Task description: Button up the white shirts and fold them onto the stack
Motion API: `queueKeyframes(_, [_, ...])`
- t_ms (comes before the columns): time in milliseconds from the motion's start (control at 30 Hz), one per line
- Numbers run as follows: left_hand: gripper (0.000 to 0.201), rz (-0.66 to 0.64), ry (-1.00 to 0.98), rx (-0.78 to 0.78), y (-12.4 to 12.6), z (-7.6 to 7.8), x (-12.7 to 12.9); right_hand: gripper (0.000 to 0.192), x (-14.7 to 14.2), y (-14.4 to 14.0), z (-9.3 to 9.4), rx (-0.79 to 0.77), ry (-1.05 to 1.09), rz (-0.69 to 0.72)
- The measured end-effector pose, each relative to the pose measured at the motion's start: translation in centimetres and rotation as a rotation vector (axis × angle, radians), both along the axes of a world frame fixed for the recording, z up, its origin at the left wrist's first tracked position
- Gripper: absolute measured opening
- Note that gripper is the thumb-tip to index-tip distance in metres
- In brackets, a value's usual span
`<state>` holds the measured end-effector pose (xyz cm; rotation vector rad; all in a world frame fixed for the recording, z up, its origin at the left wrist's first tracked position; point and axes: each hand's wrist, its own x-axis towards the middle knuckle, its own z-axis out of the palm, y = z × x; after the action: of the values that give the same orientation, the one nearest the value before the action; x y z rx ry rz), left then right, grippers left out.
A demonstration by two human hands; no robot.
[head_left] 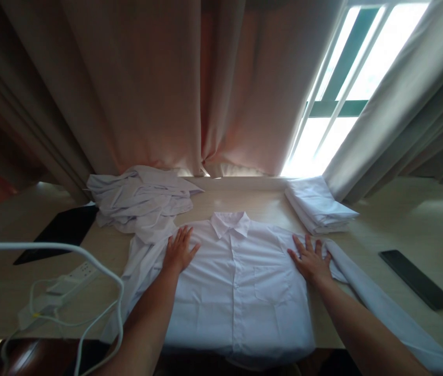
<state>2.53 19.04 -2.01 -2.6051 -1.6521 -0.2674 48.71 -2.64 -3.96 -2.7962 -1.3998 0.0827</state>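
White button-up shirt [237, 282] lies flat, front up, on the light wooden surface [420, 230], collar toward the window, hem hanging over the near edge. Chest pocket sits on its right half. Left hand [179, 251] rests palm-down on the shirt's left shoulder, fingers [184, 236] spread and flat, gripping nothing. Right hand [312, 258] rests palm-down on the right shoulder, fingers [307, 244] splayed flat, also gripping nothing. Both hands press the cloth from above; shirt lies under and between them. Right sleeve [378, 303] stretches out diagonally along the surface toward the near right corner, just beside the right hand. Left sleeve is bunched under the left forearm.

Behind the left hand: crumpled pile of white garments [139, 201], touching the shirt's left shoulder area. Behind the right hand: folded white stack [319, 206], near the window. Dark flat rectangle [417, 278] at right, well apart. Black pad [59, 232] at left. White power strip [70, 277] and white cable [88, 256] at near left. Curtains [146, 83] hang behind.
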Motion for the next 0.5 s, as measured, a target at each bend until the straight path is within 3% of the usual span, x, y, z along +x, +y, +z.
queueKeyframes(233, [0.084, 0.022, 0.029, 0.009, 0.28, -0.75, -0.12, 0.077, -0.09, 0.07, -0.13, -0.017, 0.0, -0.02])
queueKeyframes(500, [0.083, 0.023, 0.056, 0.007, 0.36, -0.8, -0.14, 0.08, -0.26, 0.11, 0.25, -0.048, 0.021, -0.035])
